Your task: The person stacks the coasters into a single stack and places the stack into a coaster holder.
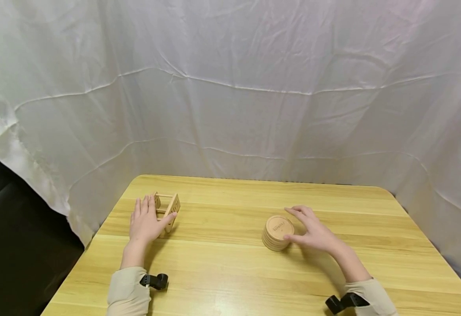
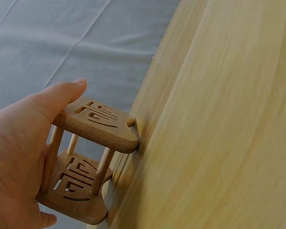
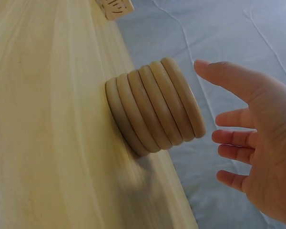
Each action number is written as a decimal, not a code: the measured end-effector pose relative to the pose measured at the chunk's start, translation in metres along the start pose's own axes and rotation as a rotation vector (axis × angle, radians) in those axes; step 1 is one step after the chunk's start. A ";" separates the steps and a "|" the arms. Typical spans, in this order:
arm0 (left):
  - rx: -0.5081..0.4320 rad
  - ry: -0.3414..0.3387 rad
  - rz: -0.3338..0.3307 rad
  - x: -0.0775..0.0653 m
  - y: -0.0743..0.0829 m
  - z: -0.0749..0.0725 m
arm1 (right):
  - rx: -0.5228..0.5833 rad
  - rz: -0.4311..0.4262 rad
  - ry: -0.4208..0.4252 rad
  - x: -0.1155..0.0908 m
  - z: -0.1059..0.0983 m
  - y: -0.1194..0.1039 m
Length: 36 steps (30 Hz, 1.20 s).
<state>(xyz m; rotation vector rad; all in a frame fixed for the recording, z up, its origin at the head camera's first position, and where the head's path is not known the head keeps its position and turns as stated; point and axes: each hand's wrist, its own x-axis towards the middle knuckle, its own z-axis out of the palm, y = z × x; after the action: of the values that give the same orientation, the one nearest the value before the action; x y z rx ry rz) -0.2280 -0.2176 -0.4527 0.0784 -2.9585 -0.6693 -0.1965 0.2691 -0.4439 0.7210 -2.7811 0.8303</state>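
Note:
At the table's left side stands a small wooden coaster holder (image 1: 173, 205), with two cut-out panels joined by round rods. My left hand (image 1: 145, 221) spans it, thumb along one panel and fingers at the other. In the left wrist view the thumb lies over the upper panel (image 2: 99, 123) and a fingertip shows beside the lower one. Right of centre, several round wooden coasters (image 1: 278, 229) are piled in an upright stack with small lettering on top. My right hand (image 1: 313, 231) hovers beside them, fingers spread; the right wrist view shows a gap between it and the stack (image 3: 152, 109).
Both pieces stand on a light wood-grain table (image 1: 222, 259). A white curtain (image 1: 230, 118) hangs behind its back edge and along the sides. A dark surface (image 1: 13, 241) lies beyond the left edge. Each sleeve carries a black wrist camera (image 1: 157, 281).

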 end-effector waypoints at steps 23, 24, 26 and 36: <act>-0.003 -0.010 -0.003 0.001 0.000 -0.002 | 0.049 0.060 -0.082 -0.005 0.011 0.033; -0.002 -0.010 -0.002 0.001 0.001 -0.002 | 0.054 0.061 -0.086 -0.005 0.013 0.035; -0.002 -0.007 0.000 0.001 0.001 -0.002 | 0.056 0.055 -0.095 -0.005 0.017 0.038; -0.001 -0.007 0.007 0.000 0.001 -0.002 | 0.047 -0.029 -0.085 -0.003 0.035 0.044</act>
<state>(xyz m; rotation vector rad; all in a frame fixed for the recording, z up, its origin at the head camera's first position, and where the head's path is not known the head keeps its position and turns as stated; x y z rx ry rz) -0.2274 -0.2180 -0.4505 0.0662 -2.9633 -0.6722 -0.2152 0.2831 -0.4951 0.8213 -2.8265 0.8822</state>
